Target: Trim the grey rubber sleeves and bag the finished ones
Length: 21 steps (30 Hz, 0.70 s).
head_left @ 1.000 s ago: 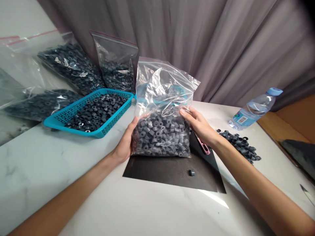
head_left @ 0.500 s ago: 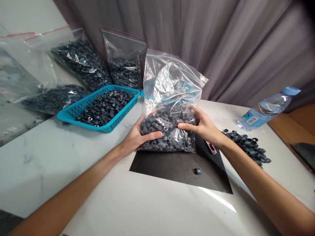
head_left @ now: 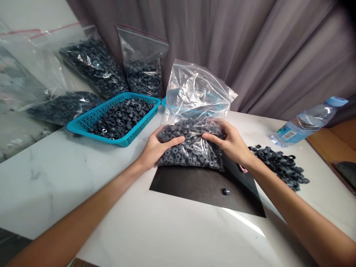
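A clear plastic zip bag [head_left: 191, 148], its lower part full of small dark grey rings, stands at the back of a black mat [head_left: 194, 185]. My left hand [head_left: 158, 146] grips its left side, thumb across the front. On the right side my right hand [head_left: 229, 142] holds it the same way, thumb pointing inward. Fingers of both hands are partly hidden behind the bag. The bag's upper part is loose, crinkled film. One loose grey ring [head_left: 226, 191] lies on the mat in front. A pink-handled object [head_left: 243, 169] shows partly beside my right wrist.
A blue plastic basket [head_left: 126, 141] of grey rings stands to the left, with filled zip bags [head_left: 91, 66] behind it. To the right are a heap of dark pieces [head_left: 280, 167], a water bottle [head_left: 308, 122] and a cardboard box [head_left: 336, 144]. A grey curtain [head_left: 250, 48] hangs behind.
The bag has sunk slightly and its filled part looks lower and wider. Both hands stay on its sides. The view has shifted a little.
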### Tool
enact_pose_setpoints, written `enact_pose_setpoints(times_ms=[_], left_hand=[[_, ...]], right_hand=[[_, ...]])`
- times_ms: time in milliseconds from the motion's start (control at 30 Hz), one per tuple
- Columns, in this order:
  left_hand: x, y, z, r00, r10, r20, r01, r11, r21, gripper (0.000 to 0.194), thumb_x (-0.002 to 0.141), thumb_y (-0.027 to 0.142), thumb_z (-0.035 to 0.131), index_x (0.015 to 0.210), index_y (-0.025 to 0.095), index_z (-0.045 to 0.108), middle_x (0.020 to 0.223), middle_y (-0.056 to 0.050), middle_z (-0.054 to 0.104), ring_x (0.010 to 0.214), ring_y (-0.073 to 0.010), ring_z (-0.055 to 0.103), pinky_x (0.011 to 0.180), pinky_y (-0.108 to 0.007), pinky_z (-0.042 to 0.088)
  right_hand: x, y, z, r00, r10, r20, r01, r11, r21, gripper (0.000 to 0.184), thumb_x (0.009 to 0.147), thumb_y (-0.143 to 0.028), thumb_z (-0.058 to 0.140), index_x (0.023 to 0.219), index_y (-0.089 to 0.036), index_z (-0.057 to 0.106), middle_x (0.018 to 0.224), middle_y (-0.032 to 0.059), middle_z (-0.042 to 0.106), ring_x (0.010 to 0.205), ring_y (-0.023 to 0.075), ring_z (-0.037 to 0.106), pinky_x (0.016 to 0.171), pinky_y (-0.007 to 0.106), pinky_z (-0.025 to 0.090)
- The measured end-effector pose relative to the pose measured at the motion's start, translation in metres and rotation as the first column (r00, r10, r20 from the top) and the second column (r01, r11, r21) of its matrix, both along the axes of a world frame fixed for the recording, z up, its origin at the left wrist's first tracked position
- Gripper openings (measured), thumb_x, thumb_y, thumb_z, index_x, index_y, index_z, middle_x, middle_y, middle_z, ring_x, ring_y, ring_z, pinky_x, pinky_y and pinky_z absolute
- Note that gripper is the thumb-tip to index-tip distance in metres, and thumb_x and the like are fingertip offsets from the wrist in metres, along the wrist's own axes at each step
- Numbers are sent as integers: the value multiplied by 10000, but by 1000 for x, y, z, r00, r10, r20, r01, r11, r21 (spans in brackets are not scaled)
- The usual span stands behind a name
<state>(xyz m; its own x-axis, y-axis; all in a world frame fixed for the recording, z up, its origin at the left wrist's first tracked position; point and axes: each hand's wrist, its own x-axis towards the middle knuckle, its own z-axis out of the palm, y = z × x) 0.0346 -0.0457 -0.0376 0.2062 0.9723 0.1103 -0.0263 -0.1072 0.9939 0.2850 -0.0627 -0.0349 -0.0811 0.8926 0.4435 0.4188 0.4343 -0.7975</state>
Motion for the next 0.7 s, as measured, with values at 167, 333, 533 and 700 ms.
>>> enact_pose_setpoints(times_ms=[167,333,533,700], left_hand=[[0,3,0,995,56,-87,-45,991,122,452,706,400,895,1087,230,723,1160,-33,779,1122,-264,714,1055,-398,549],[1,4,-1,959,161,-234,-92,955,283,448,717,448,874,1078,218,740,1120,-31,785,1087,-269,718,1028,-403,558],[0,6,-2,951,155,-266,-79,958,275,496,736,497,846,1123,215,716,1158,-43,771,1113,-280,709,1036,-415,555],[-17,14,-3,946,-109,-305,155,979,133,732,752,529,820,1361,229,546,1371,-85,666,1298,-306,614,1135,-450,483]], right_hand=[[1,1,-4,997,47,-61,-49,998,-28,589,839,-502,785,1343,-272,587,1398,80,628,1269,314,603,1112,515,462],[1,1,-8,989,91,-120,-97,994,-45,640,857,-493,769,1422,-307,533,1482,71,571,1319,309,577,1152,526,445],[3,2,-11,989,91,-115,-97,994,-51,655,859,-498,765,1441,-325,520,1501,69,549,1341,316,557,1177,555,412],[6,3,-15,992,88,-95,-95,993,-72,710,842,-522,778,1469,-341,499,1493,60,561,1316,318,579,1163,549,427]])
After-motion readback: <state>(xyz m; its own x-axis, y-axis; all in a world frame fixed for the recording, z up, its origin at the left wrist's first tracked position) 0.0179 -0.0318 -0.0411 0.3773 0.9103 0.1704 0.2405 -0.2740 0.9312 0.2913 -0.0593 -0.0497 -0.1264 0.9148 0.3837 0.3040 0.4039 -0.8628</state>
